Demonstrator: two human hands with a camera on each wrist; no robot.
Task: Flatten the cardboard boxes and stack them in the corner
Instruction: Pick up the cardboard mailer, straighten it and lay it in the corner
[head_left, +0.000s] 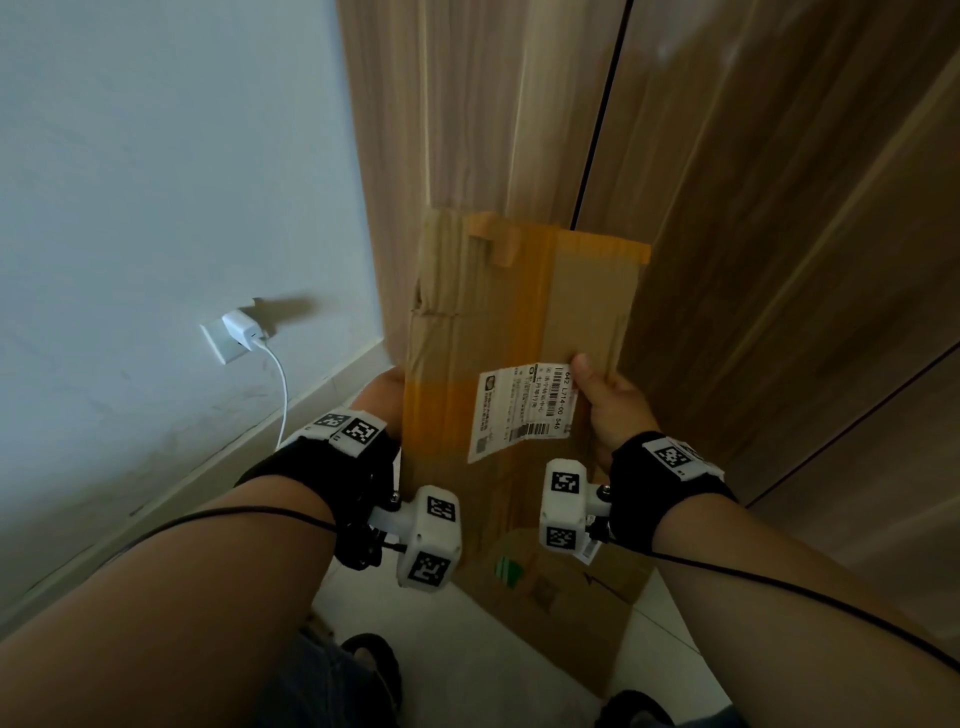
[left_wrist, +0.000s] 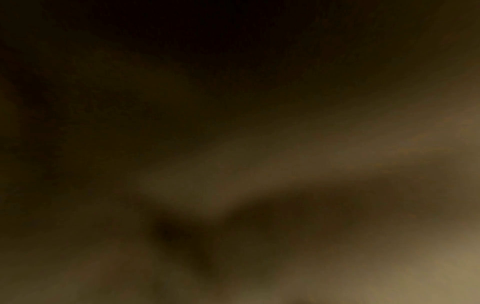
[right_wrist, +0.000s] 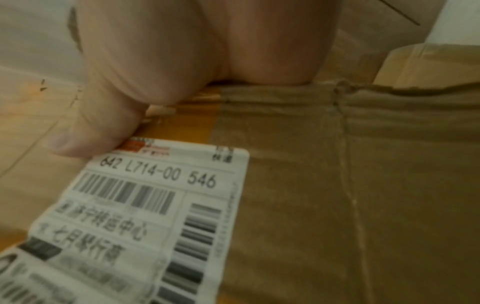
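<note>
I hold a flattened brown cardboard box (head_left: 498, 312) upright in front of a wooden wardrobe. It carries strips of yellow tape and a white shipping label (head_left: 522, 410). My right hand (head_left: 602, 395) grips its right edge, thumb pressed on the front beside the label. The right wrist view shows that thumb (right_wrist: 103, 115) on the cardboard (right_wrist: 363, 185) above the label (right_wrist: 145, 216). My left hand (head_left: 384, 395) is at the box's left edge, its fingers hidden behind the cardboard. The left wrist view is a dark brown blur.
Another flat piece of cardboard (head_left: 571, 597) lies on the white tile floor (head_left: 467, 649) below the held box. Wooden wardrobe doors (head_left: 779, 208) fill the right. On the left wall (head_left: 130, 182) a white charger (head_left: 241, 327) sits in a socket, its cable (head_left: 283, 384) hanging down.
</note>
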